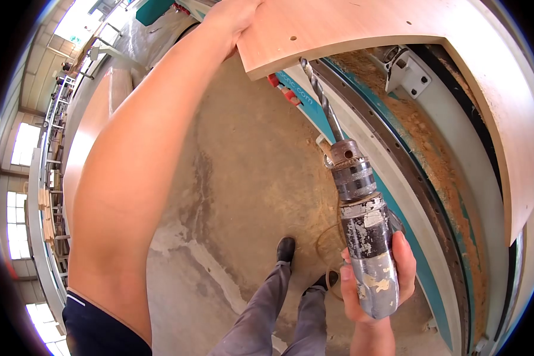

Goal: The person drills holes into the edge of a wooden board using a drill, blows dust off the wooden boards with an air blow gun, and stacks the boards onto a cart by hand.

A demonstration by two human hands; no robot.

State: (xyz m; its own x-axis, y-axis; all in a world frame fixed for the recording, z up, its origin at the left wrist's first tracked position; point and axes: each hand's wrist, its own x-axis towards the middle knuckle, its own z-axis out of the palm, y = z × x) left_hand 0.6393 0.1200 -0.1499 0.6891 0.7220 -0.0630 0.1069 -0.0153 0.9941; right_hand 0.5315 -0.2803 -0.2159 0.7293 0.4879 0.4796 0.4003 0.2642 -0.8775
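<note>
Right hand (355, 301) wrapped round worn black-and-silver metal drill (365, 231). Twisted steel bit (319, 92) tip by curved edge of pale wooden panel (350, 18), contact unclear. Left hand (236, 19) at panel corner; grip can't tell. Brown-grey concrete floor (243, 154) gives room leftward; teal-and-white machine (359, 124) close right.
</note>
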